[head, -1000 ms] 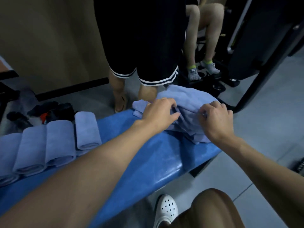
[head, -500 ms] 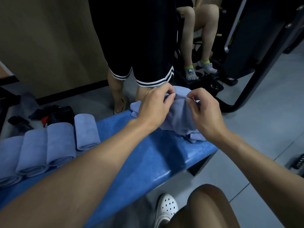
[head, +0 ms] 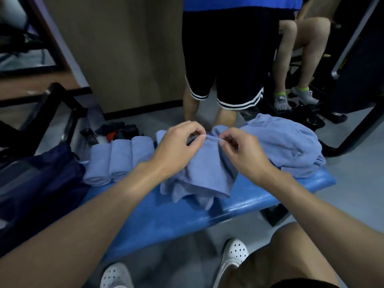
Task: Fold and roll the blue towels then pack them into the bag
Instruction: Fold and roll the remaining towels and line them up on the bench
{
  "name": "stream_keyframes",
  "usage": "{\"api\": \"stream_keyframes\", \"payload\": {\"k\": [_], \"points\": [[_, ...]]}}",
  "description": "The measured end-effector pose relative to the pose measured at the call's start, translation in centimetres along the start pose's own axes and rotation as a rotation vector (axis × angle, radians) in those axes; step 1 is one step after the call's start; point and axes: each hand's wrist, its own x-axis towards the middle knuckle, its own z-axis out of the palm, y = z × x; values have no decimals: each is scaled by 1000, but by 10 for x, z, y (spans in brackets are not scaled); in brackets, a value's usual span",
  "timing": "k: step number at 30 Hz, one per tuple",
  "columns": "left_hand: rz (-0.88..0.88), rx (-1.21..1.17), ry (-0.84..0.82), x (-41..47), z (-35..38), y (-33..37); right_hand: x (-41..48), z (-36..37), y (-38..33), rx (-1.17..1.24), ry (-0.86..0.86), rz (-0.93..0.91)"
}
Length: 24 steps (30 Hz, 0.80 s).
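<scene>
A loose blue towel hangs crumpled over the middle of the blue padded bench. My left hand and my right hand each pinch its top edge, close together. To the right a heap of unfolded blue towels lies on the bench end. Three rolled blue towels lie side by side to the left, with another partly hidden behind my left hand. A dark navy bag sits at the left end of the bench.
A person in black shorts stands just beyond the bench. Another person's legs in grey socks rest on a gym machine at the right. Dark clothing lies on the floor behind the rolls. My white shoes are below the bench.
Both hands lifted one towel off the heap and carried it left to the middle of the bench. The view swung left, bringing the bag into sight.
</scene>
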Motion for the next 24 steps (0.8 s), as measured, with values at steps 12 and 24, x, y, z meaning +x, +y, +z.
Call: {"api": "stream_keyframes", "payload": {"k": [12, 24], "points": [[-394, 7, -253, -109, -38, -53, -30, 64, -2, -285, -257, 66], [-578, 284, -531, -130, -13, -66, -86, 87, 12, -268, -376, 669]]}}
